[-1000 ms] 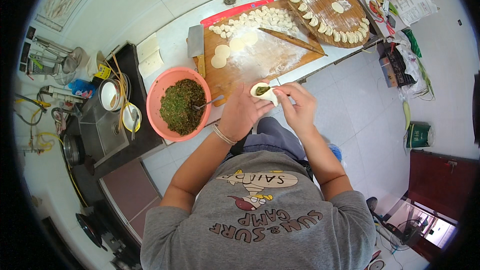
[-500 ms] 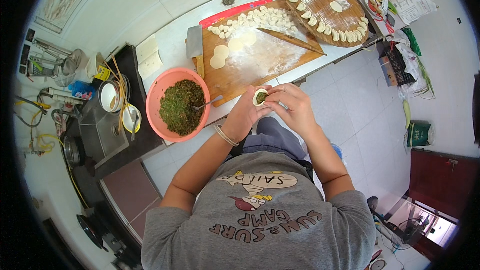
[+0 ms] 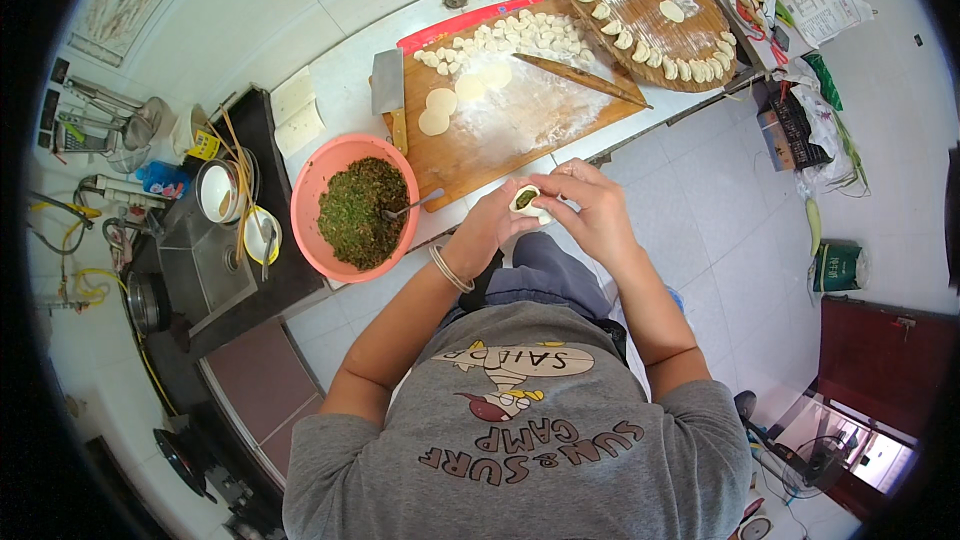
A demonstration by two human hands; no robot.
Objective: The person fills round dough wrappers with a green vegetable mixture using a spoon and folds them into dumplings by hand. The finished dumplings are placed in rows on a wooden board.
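Observation:
Between my two hands, just off the counter's front edge, is a dumpling (image 3: 525, 199), its pale wrapper partly folded around green filling that still shows. My left hand (image 3: 487, 227) cradles it from the left, and my right hand (image 3: 588, 208) pinches its right rim. To the left, a pink bowl (image 3: 303, 202) holds chopped green filling (image 3: 362, 212) with a spoon (image 3: 412, 204) stuck in it. Round wrappers (image 3: 434, 121), many small dough pieces (image 3: 520, 32) and a wooden rolling pin (image 3: 580, 79) lie on the floured cutting board (image 3: 470, 165).
A cleaver (image 3: 388, 90) rests at the board's left edge. Behind right, a round wooden board (image 3: 650, 10) carries folded dumplings along its rim and one flat wrapper. At left are a sink (image 3: 212, 265), bowls and chopsticks (image 3: 243, 180). Bags and boxes stand on the right.
My fingers have brought the wrapper's sides closer together, so less filling shows. Both hands have shifted only slightly; the things on the counter stay where they were.

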